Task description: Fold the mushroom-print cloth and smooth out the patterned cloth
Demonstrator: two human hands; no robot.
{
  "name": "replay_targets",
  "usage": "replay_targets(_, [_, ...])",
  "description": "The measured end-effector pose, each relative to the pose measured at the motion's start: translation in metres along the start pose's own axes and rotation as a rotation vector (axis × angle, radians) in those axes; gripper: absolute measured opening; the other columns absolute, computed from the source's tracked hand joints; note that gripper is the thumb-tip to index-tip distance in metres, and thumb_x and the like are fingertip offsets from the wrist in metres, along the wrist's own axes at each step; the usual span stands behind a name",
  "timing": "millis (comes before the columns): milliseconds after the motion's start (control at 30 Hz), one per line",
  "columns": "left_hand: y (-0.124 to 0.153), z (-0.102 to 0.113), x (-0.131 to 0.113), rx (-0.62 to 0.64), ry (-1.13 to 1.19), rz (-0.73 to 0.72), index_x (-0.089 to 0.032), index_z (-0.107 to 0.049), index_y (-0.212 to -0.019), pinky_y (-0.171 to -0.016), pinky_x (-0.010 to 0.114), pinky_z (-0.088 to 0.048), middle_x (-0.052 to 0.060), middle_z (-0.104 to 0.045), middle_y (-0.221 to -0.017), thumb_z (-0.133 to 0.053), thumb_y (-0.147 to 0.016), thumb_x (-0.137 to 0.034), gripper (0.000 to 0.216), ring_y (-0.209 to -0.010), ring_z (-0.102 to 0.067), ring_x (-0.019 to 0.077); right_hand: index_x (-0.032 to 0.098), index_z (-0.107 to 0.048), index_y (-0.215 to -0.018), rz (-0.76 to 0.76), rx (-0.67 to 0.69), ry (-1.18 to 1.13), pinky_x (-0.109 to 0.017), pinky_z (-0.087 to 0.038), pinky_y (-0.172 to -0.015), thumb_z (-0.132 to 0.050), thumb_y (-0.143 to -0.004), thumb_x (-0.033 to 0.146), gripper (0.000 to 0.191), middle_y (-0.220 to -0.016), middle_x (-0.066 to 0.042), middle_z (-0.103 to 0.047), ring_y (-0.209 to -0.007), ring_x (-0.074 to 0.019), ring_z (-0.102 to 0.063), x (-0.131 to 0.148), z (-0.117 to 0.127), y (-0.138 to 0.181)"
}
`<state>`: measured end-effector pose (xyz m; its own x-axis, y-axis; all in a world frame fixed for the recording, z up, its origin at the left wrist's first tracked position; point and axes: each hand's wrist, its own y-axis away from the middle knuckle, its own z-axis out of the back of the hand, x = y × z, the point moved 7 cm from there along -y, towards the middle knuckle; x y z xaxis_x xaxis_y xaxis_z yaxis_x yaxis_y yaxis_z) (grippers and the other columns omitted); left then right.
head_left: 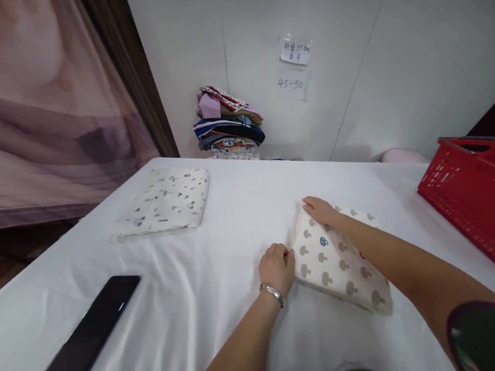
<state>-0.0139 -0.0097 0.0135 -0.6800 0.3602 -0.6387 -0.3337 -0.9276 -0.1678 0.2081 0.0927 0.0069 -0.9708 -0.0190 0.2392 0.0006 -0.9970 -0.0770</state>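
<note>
- A pink drape (20, 126) hangs far to the left of the mushroom-print cloth (333, 259), past the edge of the white-covered table (244, 195).
- A black phone (91, 330) lies flat on the table, well to the left of the mushroom-print cloth.
- A pale folded cloth with small dark motifs (168, 198) lies flat to the left of the mushroom-print cloth and farther back.
- A pile of folded clothes (230, 129) stands against the wall (186, 27), beyond the mushroom-print cloth and to its left.
- The left hand (279, 270), a silvery bracelet (272, 294) at its wrist, has its fingers curled and closed on the left edge of the mushroom-print cloth.
- Two handwritten notes (295, 51) are fixed to the wall behind the mushroom-print cloth, one above the other.
- The mushroom-print cloth itself lies folded on the table, in front of the person.
- The right hand (319, 210) rests on its far left corner, apart from the left hand; whether it grips I cannot tell.
- A red basket (475, 213) sits to the right of the mushroom-print cloth.
</note>
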Motion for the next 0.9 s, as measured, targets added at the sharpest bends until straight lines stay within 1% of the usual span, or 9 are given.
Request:
replay_targets(133, [0.000, 0.000, 0.000, -0.003, 0.007, -0.001, -0.020, -0.053, -0.071, -0.064, 0.026, -0.035, 0.002, -0.057, -0.080, -0.044, -0.085, -0.027, 0.017, -0.073, -0.052, 0.0142, 0.017, -0.053, -0.121, -0.053, 0.021, -0.002, -0.035, -0.036, -0.096, -0.036, -0.089, 0.031, 0.039, -0.127, -0.010, -0.053, -0.116, -0.0228, -0.047, -0.004, -0.002, 0.002])
replay_targets(300, [0.000, 0.000, 0.000, 0.010, 0.009, 0.009, -0.020, -0.052, -0.072, -0.065, 0.026, -0.036, 0.002, -0.057, -0.079, -0.045, -0.084, -0.027, 0.016, -0.074, -0.052, 0.0146, 0.019, -0.053, -0.120, -0.053, 0.017, -0.003, -0.036, -0.035, -0.096, -0.036, -0.088, 0.029, 0.037, -0.125, -0.008, -0.054, -0.116, -0.0220, -0.047, 0.000, 0.002, 0.002])
replay_targets(367, [0.001, 0.000, 0.000, 0.006, 0.007, 0.006, -0.020, -0.052, -0.071, -0.065, 0.026, -0.036, 0.002, -0.057, -0.078, -0.045, -0.084, -0.027, 0.016, -0.073, -0.052, 0.0147, 0.020, -0.050, -0.123, -0.044, -0.011, -0.001, -0.040, -0.032, -0.098, -0.035, -0.089, 0.030, 0.038, -0.127, -0.009, -0.052, -0.119, -0.0229, -0.043, 0.005, 0.006, 0.005])
replay_targets(433, [0.001, 0.000, 0.000, 0.002, 0.002, 0.000, -0.020, -0.051, -0.071, -0.065, 0.026, -0.035, 0.002, -0.057, -0.077, -0.044, -0.084, -0.027, 0.016, -0.073, -0.052, 0.0146, 0.020, -0.045, -0.126, -0.030, -0.044, 0.005, -0.045, -0.025, -0.101, -0.033, -0.090, 0.034, 0.040, -0.133, -0.010, -0.046, -0.125, -0.0250, -0.035, 0.011, 0.008, 0.012])
replay_targets(500, [0.001, 0.000, 0.000, 0.000, -0.004, -0.010, -0.020, -0.051, -0.071, -0.065, 0.026, -0.035, 0.002, -0.057, -0.077, -0.044, -0.084, -0.027, 0.016, -0.073, -0.052, 0.0146, 0.019, -0.043, -0.128, -0.030, -0.039, 0.016, -0.049, -0.019, -0.102, -0.033, -0.091, 0.039, 0.043, -0.137, -0.011, -0.040, -0.130, -0.0267, -0.028, 0.017, 0.005, 0.019])
replay_targets(567, [0.000, -0.001, 0.000, -0.002, -0.007, -0.019, -0.020, -0.051, -0.071, -0.065, 0.026, -0.035, 0.002, -0.057, -0.077, -0.044, -0.084, -0.026, 0.016, -0.073, -0.052, 0.0146, 0.018, -0.044, -0.127, -0.045, -0.001, 0.031, -0.050, -0.016, -0.103, -0.032, -0.091, 0.043, 0.045, -0.139, -0.012, -0.037, -0.131, -0.0272, -0.026, 0.022, -0.001, 0.023])
replay_targets(633, [0.000, -0.001, 0.000, -0.001, -0.006, -0.020, -0.020, -0.051, -0.071, -0.064, 0.026, -0.035, 0.002, -0.057, -0.076, -0.044, -0.084, -0.026, 0.016, -0.072, -0.052, 0.0147, 0.019, -0.046, -0.125, -0.053, 0.031, 0.044, -0.049, -0.016, -0.104, -0.030, -0.091, 0.043, 0.045, -0.139, -0.011, -0.037, -0.131, -0.0265, -0.025, 0.025, -0.006, 0.025])
replay_targets(733, [-0.001, -0.001, 0.001, 0.002, -0.007, -0.019, -0.020, -0.050, -0.070, -0.063, 0.026, -0.035, 0.002, -0.057, -0.075, -0.044, -0.084, -0.026, 0.016, -0.071, -0.052, 0.0146, 0.021, -0.048, -0.123, -0.029, 0.023, 0.054, -0.049, -0.016, -0.104, -0.029, -0.092, 0.043, 0.043, -0.139, -0.009, -0.039, -0.131, -0.0249, -0.025, 0.029, -0.006, 0.025])
replay_targets(900, [-0.001, -0.001, 0.001, -0.005, -0.014, -0.030, -0.020, -0.050, -0.070, -0.064, 0.026, -0.034, 0.002, -0.057, -0.075, -0.044, -0.084, -0.026, 0.017, -0.070, -0.051, 0.0142, 0.020, -0.050, -0.121, -0.027, -0.006, 0.022, -0.050, -0.016, -0.104, -0.029, -0.092, 0.041, 0.042, -0.138, -0.010, -0.040, -0.131, -0.0252, -0.026, 0.031, -0.001, 0.027])
